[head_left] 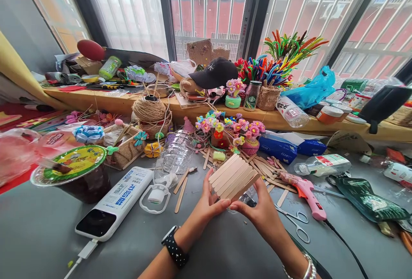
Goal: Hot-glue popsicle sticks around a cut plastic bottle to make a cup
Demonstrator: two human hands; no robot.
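Between both hands is a small box-like piece (233,176) made of pale wooden craft sticks set side by side, tilted above the grey table. My left hand (210,204) grips its left edge, thumb along the near side. My right hand (257,204) grips the right edge, its thumb almost meeting the left one. The underside of the piece and some fingertips are hidden. Just behind it lies a heap of loose craft sticks (273,171). To the right rest a pink glue gun (307,195) and silver scissors (298,223).
On the left stand a white power bank (119,201) with a cable and a cup with a patterned lid (74,171). A clear plastic bottle (175,152) and pipe-cleaner flowers (247,131) are behind the hands. The wooden ledge (206,111) carries a twine ball, cap and jars.
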